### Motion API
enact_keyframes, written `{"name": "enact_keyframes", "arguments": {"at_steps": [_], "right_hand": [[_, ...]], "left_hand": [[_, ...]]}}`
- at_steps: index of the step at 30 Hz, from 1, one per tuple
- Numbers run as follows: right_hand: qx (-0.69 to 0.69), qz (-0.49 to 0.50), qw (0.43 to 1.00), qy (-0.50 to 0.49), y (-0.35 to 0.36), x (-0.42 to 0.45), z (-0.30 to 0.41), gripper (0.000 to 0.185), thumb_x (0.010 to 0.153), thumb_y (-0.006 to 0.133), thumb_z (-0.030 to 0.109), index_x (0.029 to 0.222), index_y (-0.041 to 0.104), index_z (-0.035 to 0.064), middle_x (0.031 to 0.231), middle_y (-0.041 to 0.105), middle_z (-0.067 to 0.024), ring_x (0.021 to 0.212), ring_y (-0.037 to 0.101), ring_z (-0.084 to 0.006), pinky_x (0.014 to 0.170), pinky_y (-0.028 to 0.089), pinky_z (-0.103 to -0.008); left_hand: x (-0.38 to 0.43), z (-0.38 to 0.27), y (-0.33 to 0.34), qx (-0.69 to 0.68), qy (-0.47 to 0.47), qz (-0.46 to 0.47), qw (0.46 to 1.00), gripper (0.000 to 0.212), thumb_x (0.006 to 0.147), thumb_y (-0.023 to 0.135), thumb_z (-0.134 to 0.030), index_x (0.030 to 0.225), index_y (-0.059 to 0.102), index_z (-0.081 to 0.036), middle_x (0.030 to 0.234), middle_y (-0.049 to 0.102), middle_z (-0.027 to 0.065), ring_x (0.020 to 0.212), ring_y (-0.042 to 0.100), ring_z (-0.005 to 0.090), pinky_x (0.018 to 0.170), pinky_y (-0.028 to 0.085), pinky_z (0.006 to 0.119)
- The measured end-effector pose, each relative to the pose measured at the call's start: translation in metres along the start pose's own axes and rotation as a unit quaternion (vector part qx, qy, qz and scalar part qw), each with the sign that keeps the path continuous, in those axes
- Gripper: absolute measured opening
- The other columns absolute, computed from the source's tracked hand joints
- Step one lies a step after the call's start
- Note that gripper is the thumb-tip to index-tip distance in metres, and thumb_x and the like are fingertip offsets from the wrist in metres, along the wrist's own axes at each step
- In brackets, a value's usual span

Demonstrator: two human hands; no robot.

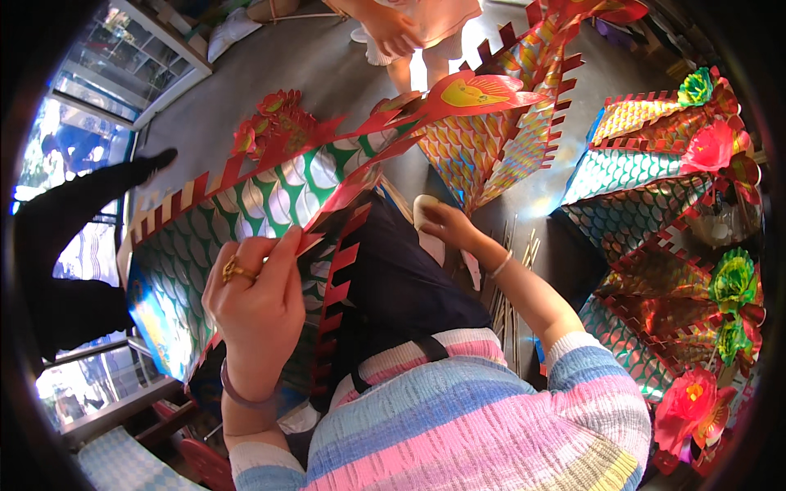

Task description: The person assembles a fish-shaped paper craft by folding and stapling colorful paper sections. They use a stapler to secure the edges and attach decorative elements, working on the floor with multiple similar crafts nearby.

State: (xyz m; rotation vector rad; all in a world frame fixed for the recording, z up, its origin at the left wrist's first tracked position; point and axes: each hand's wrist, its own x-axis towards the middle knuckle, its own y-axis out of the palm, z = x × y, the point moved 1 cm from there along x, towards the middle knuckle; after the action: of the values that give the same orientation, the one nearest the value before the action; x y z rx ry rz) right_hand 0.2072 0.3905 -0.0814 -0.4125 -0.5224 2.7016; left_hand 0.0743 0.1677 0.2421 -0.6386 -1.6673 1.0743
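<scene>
A large folded paper craft [276,190] with a green and silver scale pattern lies across the left of my lap. Between thumb and fingers my left hand [261,294] pinches a red paper strip [309,244] at the craft's near edge. Red and white fringe tabs [178,205] run along its far edge, and a red fringe [339,291] lines the inner side. At the far end is a red paper piece with a yellow centre [476,95]. My right hand [447,222] is beyond my knee, at a pale rounded object [424,208]; whether it grips this is unclear.
An orange scaled paper craft [473,153] stands ahead. Several more crafts with paper flowers [706,147] line the right side. Thin sticks [506,294] lie on the floor at my right. Another person [417,37] stands at the top. A red flower cluster [270,123] lies beyond my craft.
</scene>
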Motion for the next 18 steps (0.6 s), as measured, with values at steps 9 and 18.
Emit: {"name": "enact_keyframes", "arguments": {"at_steps": [9, 18], "right_hand": [[0.584, 0.232, 0.727, -0.277, 0.015, 0.106, 0.144, 0.056, 0.080, 0.057, -0.004, 0.131, 0.041, 0.0077, 0.121, 0.054, -0.0099, 0.113, 0.051, -0.0227, 0.095, 0.042, -0.0339], [0.557, 0.118, 0.784, -0.247, 0.020, 0.079, 0.226, 0.030, 0.084, 0.056, -0.001, 0.114, 0.055, 0.0047, 0.106, 0.060, -0.0039, 0.098, 0.058, -0.0145, 0.086, 0.047, -0.0302]], "left_hand": [[-0.011, 0.027, -0.032, -0.133, -0.038, -0.068, 0.988, 0.025, 0.067, 0.064, 0.007, 0.088, 0.068, -0.004, 0.072, 0.057, 0.0068, 0.064, 0.053, 0.0221, 0.059, 0.041, 0.030], [-0.020, 0.047, -0.065, -0.060, -0.076, -0.155, 0.983, 0.026, 0.066, 0.063, 0.004, 0.091, 0.064, -0.005, 0.079, 0.061, 0.0072, 0.069, 0.056, 0.0253, 0.062, 0.044, 0.034]]}}
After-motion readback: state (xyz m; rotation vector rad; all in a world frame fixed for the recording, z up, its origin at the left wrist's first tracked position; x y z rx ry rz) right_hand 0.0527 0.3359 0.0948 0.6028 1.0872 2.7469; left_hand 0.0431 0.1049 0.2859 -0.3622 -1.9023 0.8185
